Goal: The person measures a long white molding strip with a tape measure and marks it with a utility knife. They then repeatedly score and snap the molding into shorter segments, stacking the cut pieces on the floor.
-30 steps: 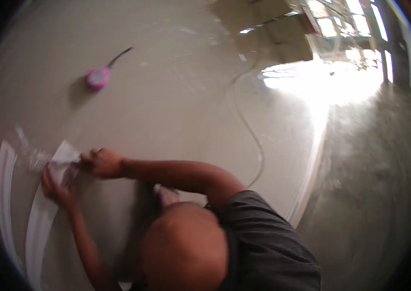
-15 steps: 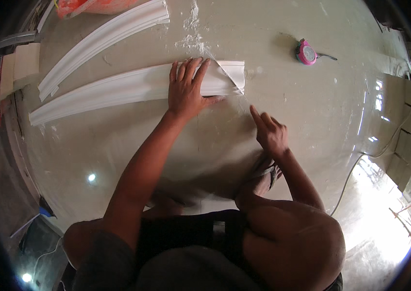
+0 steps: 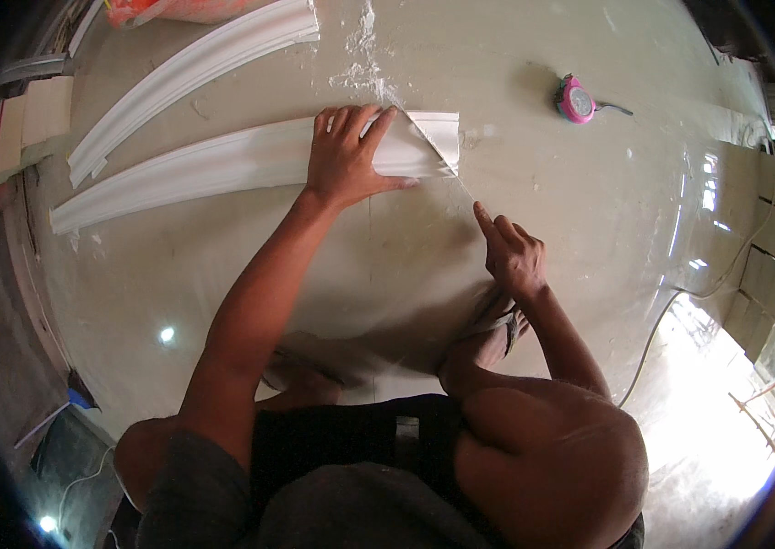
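Note:
My left hand lies flat, fingers spread, on the right end of a long curved white moulding strip and presses it to the floor. The strip's end is cut at a slant, and a small triangular offcut lies just right of my fingers. A thin straight blade runs diagonally along that cut. My right hand is at its lower end, index finger stretched along it and the other fingers curled. White dust lies on the floor past the cut.
A second curved white moulding lies farther away, with an orange bag beyond it. A pink tape measure sits at the upper right. Pale tiles and a cable are at right; my bare feet are below my hands.
One second ago the view faced another way, with both hands at the strip's end. Over the last half second the hands have hardly moved.

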Available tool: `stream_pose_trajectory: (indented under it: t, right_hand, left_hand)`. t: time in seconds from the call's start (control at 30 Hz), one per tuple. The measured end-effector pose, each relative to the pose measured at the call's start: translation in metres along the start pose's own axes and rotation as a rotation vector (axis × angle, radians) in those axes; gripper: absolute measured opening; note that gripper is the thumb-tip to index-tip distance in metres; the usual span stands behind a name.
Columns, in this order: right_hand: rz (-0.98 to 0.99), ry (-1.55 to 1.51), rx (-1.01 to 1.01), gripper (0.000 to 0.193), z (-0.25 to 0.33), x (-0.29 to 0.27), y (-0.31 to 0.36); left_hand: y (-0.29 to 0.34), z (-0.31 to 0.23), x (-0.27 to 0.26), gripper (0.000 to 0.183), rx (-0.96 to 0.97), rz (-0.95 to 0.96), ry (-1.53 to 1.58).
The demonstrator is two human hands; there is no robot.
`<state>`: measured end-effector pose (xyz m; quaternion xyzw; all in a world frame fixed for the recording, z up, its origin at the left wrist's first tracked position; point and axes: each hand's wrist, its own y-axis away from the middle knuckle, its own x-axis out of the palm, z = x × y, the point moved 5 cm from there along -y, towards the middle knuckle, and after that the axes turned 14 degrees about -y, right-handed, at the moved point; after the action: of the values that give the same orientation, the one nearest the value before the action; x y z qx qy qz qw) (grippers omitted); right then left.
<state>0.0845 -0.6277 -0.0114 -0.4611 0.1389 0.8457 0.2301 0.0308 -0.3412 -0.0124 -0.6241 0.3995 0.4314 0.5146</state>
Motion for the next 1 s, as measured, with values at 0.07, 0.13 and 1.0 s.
stream_pose_trajectory:
  t: [0.07, 0.13, 1.0]
  right_hand:
    - [0.016, 0.02, 0.016, 0.076, 0.002, -0.004, -0.002]
    - [0.011, 0.025, 0.022, 0.076, 0.003, -0.008, -0.005]
    - [0.0, 0.01, 0.034, 0.073, -0.013, -0.002, -0.015]
  left_hand:
    - [-0.005, 0.0, -0.002, 0.1, 0.024, -0.007, -0.003]
    - [-0.01, 0.001, -0.005, 0.099, 0.034, -0.014, -0.014]
    - [-0.014, 0.0, 0.013, 0.117, -0.008, 0.102, -0.077]
